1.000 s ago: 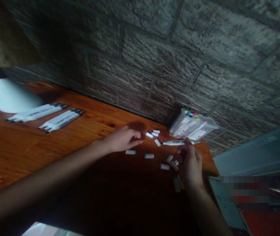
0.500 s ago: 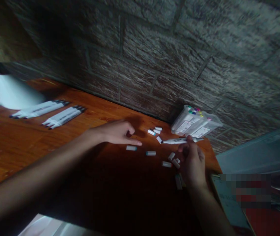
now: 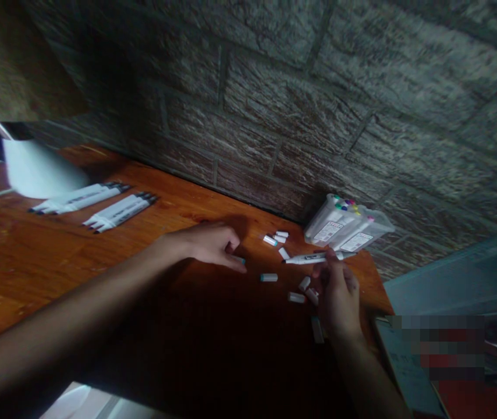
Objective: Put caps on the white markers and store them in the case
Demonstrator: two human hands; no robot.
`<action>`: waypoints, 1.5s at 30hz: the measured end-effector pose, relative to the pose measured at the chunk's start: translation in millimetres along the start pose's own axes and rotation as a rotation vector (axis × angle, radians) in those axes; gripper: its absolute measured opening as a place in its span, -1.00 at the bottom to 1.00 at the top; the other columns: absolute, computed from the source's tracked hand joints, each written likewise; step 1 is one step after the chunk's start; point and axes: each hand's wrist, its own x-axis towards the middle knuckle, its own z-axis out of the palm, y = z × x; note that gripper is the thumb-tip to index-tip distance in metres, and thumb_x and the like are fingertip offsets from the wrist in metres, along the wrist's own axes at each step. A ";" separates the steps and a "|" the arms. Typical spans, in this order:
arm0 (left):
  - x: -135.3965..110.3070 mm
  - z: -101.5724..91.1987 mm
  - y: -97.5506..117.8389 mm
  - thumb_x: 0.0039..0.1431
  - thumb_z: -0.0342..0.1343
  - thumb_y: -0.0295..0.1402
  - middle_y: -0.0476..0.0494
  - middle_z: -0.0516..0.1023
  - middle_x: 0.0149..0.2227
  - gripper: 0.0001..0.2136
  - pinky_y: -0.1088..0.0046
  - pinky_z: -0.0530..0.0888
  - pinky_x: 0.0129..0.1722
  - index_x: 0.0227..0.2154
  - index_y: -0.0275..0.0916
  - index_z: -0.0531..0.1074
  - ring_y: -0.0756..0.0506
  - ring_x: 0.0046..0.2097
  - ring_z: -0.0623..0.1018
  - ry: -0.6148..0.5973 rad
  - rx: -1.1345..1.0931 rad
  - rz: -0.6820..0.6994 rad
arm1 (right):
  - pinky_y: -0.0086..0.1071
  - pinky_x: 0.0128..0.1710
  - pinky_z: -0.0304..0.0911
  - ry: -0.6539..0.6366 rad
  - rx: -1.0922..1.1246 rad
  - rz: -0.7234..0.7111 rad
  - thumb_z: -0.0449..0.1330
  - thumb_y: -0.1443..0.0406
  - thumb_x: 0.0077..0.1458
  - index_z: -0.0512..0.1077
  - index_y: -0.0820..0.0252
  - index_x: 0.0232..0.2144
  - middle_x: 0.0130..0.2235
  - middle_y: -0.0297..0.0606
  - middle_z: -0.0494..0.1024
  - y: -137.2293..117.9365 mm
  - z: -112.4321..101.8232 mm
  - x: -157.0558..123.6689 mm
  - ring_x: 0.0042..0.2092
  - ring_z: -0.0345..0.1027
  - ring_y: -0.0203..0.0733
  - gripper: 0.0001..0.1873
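My right hand (image 3: 339, 297) is closed around a white marker (image 3: 307, 258), pinched between thumb and fingers. The marker points left, and its dark tip shows without a cap. My left hand (image 3: 213, 244) hovers low over the tabletop, fingers curled and thumb apart from them. Beneath its thumb lies a marker cap with a teal end (image 3: 242, 261), mostly hidden. Between the hands lies another teal-ended cap (image 3: 269, 277). Several loose white caps (image 3: 296, 297) are scattered near my right hand, and a small cluster of caps (image 3: 270, 240) lies farther back.
Two clear plastic cases (image 3: 325, 224) with colourful markers stand against the brick wall (image 3: 248, 134). At left, several uncapped markers (image 3: 121, 212) lie in two groups on the wooden table (image 3: 178, 201), beside a lamp with a white base (image 3: 34, 169).
My left hand has lowered slightly, and its thumb now covers most of the teal-ended cap. My right hand has shifted a little left with the marker. The view has tilted slightly.
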 end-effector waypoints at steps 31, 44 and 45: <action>6.7 7.2 1.7 0.09 0.21 -0.04 0.03 0.43 -0.58 -0.65 0.48 0.08 -0.51 -0.57 -0.22 0.40 0.02 -0.53 0.35 0.104 0.043 0.103 | -0.46 -0.61 0.10 -0.049 -0.212 -0.134 0.22 -0.07 0.10 0.38 0.18 -0.56 -0.59 -0.42 0.38 -6.2 -7.5 11.8 -0.61 0.21 -0.35 -0.54; 7.8 9.2 -3.2 0.17 0.15 -0.09 0.03 0.39 -0.60 -0.65 0.46 0.09 -0.50 -0.58 -0.23 0.40 0.03 -0.55 0.33 0.124 0.051 0.143 | -0.48 -0.64 0.11 -0.063 -0.160 -0.109 0.26 -0.06 0.05 0.40 0.19 -0.53 -0.58 -0.41 0.42 -5.3 -6.3 10.1 -0.61 0.24 -0.36 -0.55; 8.0 10.7 -3.2 0.19 0.13 -0.10 0.03 0.39 -0.60 -0.66 0.46 0.09 -0.50 -0.57 -0.23 0.40 0.03 -0.55 0.33 0.139 0.053 0.158 | -0.48 -0.64 0.11 -0.056 -0.145 -0.113 0.27 -0.06 0.05 0.40 0.19 -0.52 -0.58 -0.42 0.42 -5.1 -6.4 10.2 -0.61 0.23 -0.36 -0.56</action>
